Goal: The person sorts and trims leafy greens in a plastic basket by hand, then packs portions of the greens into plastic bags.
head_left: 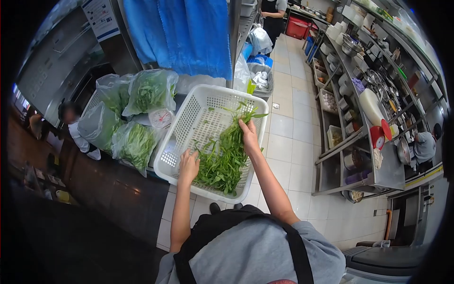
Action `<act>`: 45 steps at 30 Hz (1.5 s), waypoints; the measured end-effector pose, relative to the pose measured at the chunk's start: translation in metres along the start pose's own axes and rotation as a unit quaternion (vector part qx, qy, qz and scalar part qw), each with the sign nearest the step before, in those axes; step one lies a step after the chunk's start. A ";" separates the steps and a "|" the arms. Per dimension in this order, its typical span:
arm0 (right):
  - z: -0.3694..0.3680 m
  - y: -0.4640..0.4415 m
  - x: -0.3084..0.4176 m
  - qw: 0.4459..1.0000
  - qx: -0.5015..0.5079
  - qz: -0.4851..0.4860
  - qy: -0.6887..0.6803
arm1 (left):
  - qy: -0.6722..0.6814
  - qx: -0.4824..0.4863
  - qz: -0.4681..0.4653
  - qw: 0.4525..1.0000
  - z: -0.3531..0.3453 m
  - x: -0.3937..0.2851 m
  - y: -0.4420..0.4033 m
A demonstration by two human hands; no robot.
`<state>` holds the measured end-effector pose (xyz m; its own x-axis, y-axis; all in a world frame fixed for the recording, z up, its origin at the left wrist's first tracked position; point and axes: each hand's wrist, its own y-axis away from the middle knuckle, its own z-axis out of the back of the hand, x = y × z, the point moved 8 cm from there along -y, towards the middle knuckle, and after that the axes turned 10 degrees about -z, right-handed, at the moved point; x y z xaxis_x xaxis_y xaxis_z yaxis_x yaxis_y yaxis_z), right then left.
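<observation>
A white perforated plastic basket [163, 163] stands in front of me. Leafy greens [220, 165] are heaped along its right side and near end. My right hand [249, 135] is closed round some of the greens at the basket's right side, the thumb on top of the stems. On the left, my left hand [189, 165] rests inside the basket beside the heap, its fingers apart and holding nothing.
Clear bags of greens [137, 144] and a round dial scale [161, 118] lie left of the basket. A blue cloth [179, 38] hangs behind. Metal shelves with bowls [347, 151] line the right. Other people stand at the back [273, 23], far left and far right.
</observation>
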<state>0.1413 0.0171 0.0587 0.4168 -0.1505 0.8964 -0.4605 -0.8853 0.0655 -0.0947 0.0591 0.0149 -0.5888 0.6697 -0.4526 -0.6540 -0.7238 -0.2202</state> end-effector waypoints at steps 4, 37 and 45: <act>0.016 0.003 -0.026 0.992 -0.050 -0.064 0.095 | 0.027 0.078 0.013 0.996 -0.015 0.006 -0.002; 0.018 0.006 -0.029 0.924 -0.087 0.075 0.364 | 0.116 0.323 0.000 0.939 -0.038 -0.024 0.013; 0.014 0.009 -0.025 0.928 -0.082 0.084 0.354 | 0.052 0.239 -0.031 0.969 -0.026 -0.027 0.006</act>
<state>0.1381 0.0061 0.0309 -0.2645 0.0993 0.9593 -0.6103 -0.7874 -0.0868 -0.0701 0.0324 0.0038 -0.5065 0.6706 -0.5419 -0.8466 -0.5059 0.1652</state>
